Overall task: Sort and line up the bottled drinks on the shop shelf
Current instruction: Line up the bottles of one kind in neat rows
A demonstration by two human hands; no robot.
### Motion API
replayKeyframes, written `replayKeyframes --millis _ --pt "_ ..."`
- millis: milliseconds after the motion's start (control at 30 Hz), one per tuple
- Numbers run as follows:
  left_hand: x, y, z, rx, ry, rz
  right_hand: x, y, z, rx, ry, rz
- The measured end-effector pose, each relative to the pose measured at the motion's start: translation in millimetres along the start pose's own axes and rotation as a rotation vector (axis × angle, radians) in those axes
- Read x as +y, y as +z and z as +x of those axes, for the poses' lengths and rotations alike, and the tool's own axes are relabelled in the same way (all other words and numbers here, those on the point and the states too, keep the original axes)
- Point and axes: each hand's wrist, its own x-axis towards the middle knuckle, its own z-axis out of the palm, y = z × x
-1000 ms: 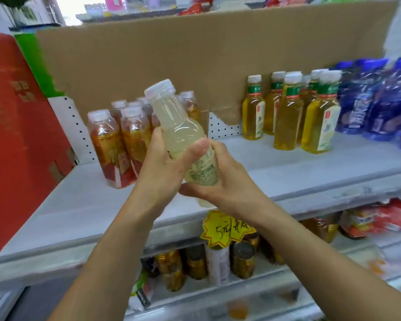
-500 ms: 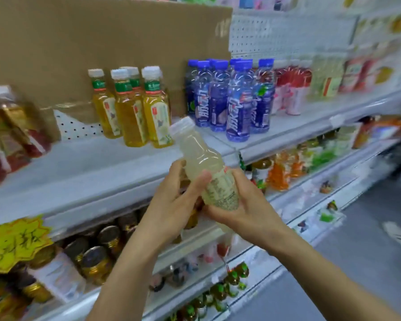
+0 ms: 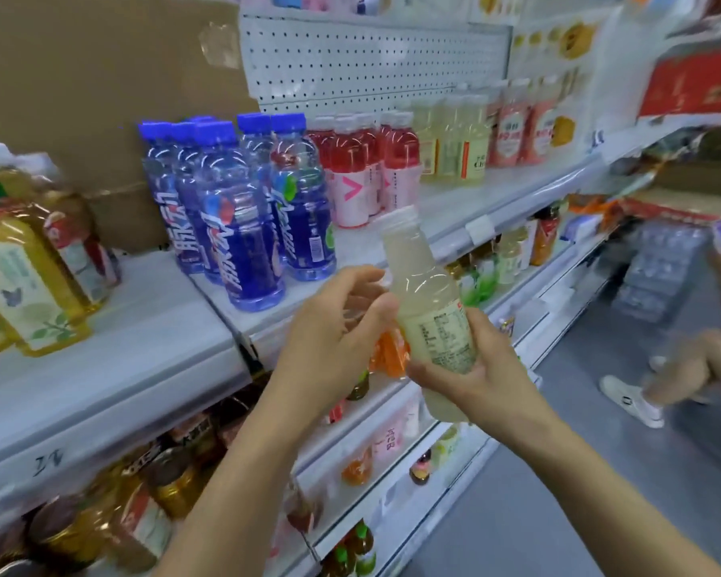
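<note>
Grips, in the right hand (image 3: 490,378), the lower, labelled part of a pale cloudy plastic bottle with a white screw cap (image 3: 423,301), fingers and thumb curled round it. Holds it in the air just outside the front edge of the grey-white metal shelf (image 3: 163,310), touching no board, cap tilted up and slightly leftward, base towards the aisle. Rests the left hand (image 3: 334,326) beside the bottle's shoulder, fingers loose and spread, only the thumb tip against the plastic.

On that shelf, from its left end to its right:
- squarish golden tea bottles with pale labels (image 3: 26,281), at the left edge of view;
- a cluster of clear blue-capped bottles of blue drink (image 3: 242,235) near the front edge, just left of the held bottle;
- behind and right of those, red drinks with white caps and pink-white labels (image 3: 350,177);
- then pale yellowish bottles (image 3: 458,139), alike in colour to the one in hand;
- then pink-labelled bottles (image 3: 517,127), blurred.

Behind the left part, a brown cardboard sheet (image 3: 80,77) against the back. Behind the right part, bare white pegboard (image 3: 350,64).

On the next board down, at the left, gold-lidded cans (image 3: 171,489), too blurred to read. At the right, over the grey floor (image 3: 558,514), a white shoe (image 3: 633,403) and the blurred hand of another person (image 3: 691,368).
</note>
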Motion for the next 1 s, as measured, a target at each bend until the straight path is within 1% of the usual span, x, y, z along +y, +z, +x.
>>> replayKeyframes --millis 133,300,400,500,633,833,933,1000 --pt "0.9 42.1 79.1 -0.021 0.074 0.038 32.2 -48.2 61.8 0.066 -0.007 -0.017" --pt "1.4 96.5 182.5 -0.043 0.102 0.026 58.8 -105.7 152.9 0.137 -0.017 -0.021" --pt "-2.0 126.2 237.2 -0.100 0.080 0.031 69.5 -134.8 204.6 0.191 -0.043 0.011" --pt "-7.5 152.3 285.6 -0.154 0.021 0.030 80.0 -161.7 253.8 0.230 -0.049 0.053" --pt "-16.8 187.1 347.1 -0.169 -0.039 0.048 96.7 -194.8 318.3 0.280 -0.082 0.104" --pt "-37.5 239.7 437.5 -0.080 -0.201 0.044 134.9 -242.9 418.2 0.251 -0.114 0.169" --pt "-47.4 267.9 480.5 0.034 -0.259 0.068 162.0 -265.8 465.9 0.174 -0.109 0.181" --pt "-52.8 285.9 503.4 0.150 -0.287 0.093 178.6 -275.6 492.5 0.106 -0.091 0.191"
